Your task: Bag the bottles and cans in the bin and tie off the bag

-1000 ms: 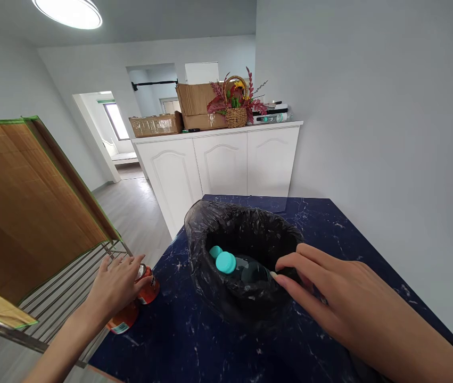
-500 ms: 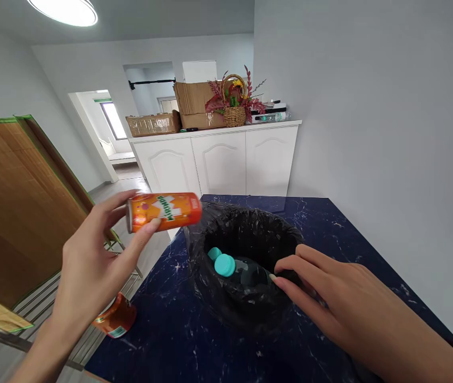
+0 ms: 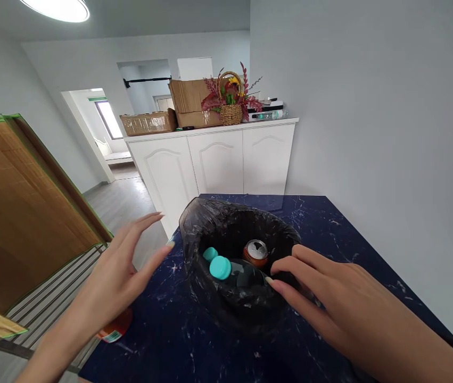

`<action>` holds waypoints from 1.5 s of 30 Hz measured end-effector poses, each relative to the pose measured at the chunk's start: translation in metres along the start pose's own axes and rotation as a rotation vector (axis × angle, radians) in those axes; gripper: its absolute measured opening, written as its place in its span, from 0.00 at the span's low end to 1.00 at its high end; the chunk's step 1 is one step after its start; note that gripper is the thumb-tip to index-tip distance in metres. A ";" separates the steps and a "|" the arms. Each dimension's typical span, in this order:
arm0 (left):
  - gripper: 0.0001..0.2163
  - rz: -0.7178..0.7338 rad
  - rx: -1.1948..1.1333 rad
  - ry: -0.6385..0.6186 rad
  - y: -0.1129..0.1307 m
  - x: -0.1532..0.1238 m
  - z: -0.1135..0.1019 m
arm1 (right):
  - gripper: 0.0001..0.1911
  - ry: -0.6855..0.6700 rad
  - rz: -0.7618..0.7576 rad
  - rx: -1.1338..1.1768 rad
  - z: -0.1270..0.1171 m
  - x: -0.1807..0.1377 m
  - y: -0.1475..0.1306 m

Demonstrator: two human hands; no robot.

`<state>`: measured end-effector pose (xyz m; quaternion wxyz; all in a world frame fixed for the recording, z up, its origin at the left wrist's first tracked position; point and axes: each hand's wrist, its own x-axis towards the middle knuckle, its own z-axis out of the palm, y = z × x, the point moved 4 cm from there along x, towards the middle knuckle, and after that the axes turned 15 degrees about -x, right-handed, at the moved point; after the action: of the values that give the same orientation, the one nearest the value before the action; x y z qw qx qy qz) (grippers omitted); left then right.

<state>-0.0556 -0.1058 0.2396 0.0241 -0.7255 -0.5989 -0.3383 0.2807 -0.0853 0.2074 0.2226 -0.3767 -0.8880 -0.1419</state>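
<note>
My left hand (image 3: 128,266) hangs in the air left of the bin, its thumb and fingers apart with nothing between them. My right hand (image 3: 310,287) is at the bin's near right side, thumb and fingers closed around the edge of the black bin bag (image 3: 246,314). Inside the lined bin an orange can (image 3: 256,255) stands with its opened top up. In front of it lies a dark bottle with a turquoise cap (image 3: 220,267), and another turquoise cap (image 3: 210,254) shows behind that one. A second orange can (image 3: 116,327) on the table is partly hidden behind my left wrist.
The bin stands on a dark blue marbled table (image 3: 210,356). Beyond is a white cabinet (image 3: 222,159) bearing cardboard boxes (image 3: 192,101), a flower basket (image 3: 231,114) and a plastic bottle (image 3: 270,115). A metal rack (image 3: 50,287) stands at left; a wall rises at right.
My left hand has let go of the orange Mirinda can, which now stands inside the bin. That hand has opened and is slightly lower. My right hand has stayed at the bin's edge.
</note>
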 end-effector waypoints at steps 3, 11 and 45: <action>0.34 -0.051 0.150 -0.003 -0.064 -0.027 -0.003 | 0.19 -0.008 0.008 0.012 0.001 0.001 0.000; 0.33 -0.372 0.220 -0.211 -0.186 -0.121 0.014 | 0.19 0.024 0.003 0.008 0.001 0.003 -0.004; 0.20 -0.098 -0.686 0.569 -0.038 0.031 0.072 | 0.17 -0.037 -0.005 -0.004 0.003 0.001 -0.001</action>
<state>-0.0542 -0.0371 0.1857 -0.0701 -0.5401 -0.4553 -0.7043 0.2788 -0.0838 0.2049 0.2051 -0.3776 -0.8924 -0.1375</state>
